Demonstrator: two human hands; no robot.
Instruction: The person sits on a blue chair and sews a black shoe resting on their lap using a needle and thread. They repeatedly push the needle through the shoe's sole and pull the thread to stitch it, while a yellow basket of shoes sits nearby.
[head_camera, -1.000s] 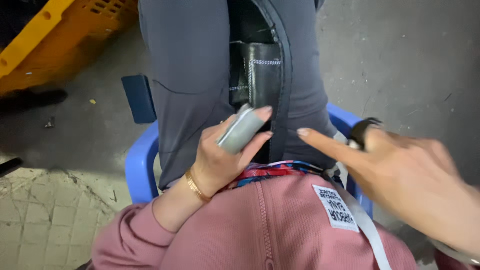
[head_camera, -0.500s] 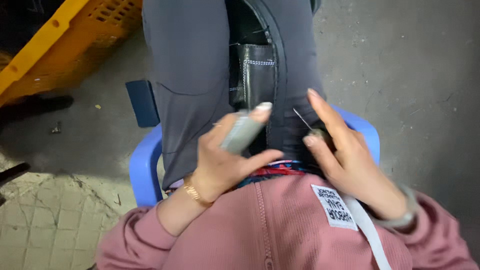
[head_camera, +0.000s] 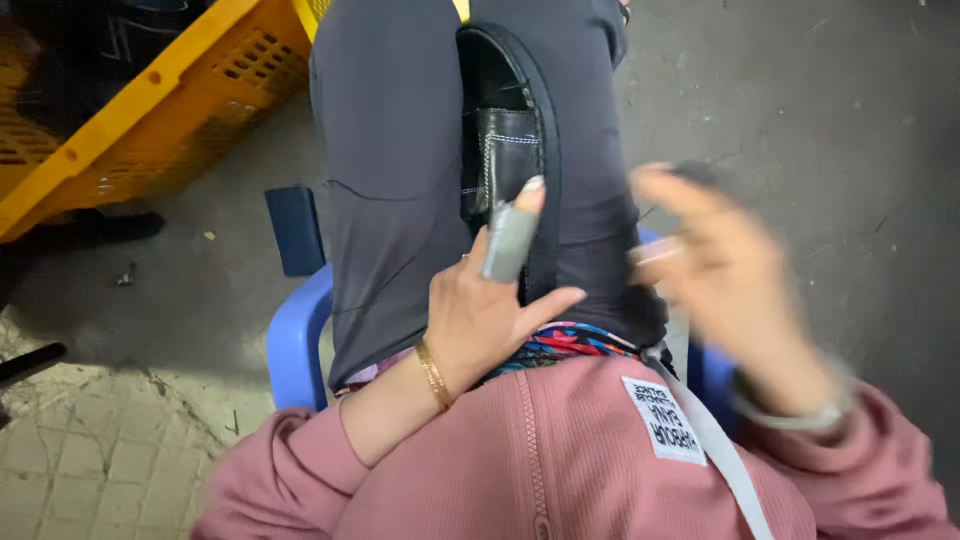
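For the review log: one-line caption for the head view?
Left hand rests on black shoe held between knees; blurred right hand lifted beside it.

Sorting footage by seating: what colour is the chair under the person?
Blue plastic chair, clearest in the head view, beside the left hand.

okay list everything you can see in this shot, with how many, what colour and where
shoe: one, black with white stitching, clamped between the knees
stool: one, blue, under the person
crate: one, yellow, top left on the floor
dark blue block: one, on the floor left of the stool
bracelet: one, gold, left wrist
left hand: grey-wrapped forefinger resting on the shoe
right hand: blurred, raised right of the shoe; contents unclear
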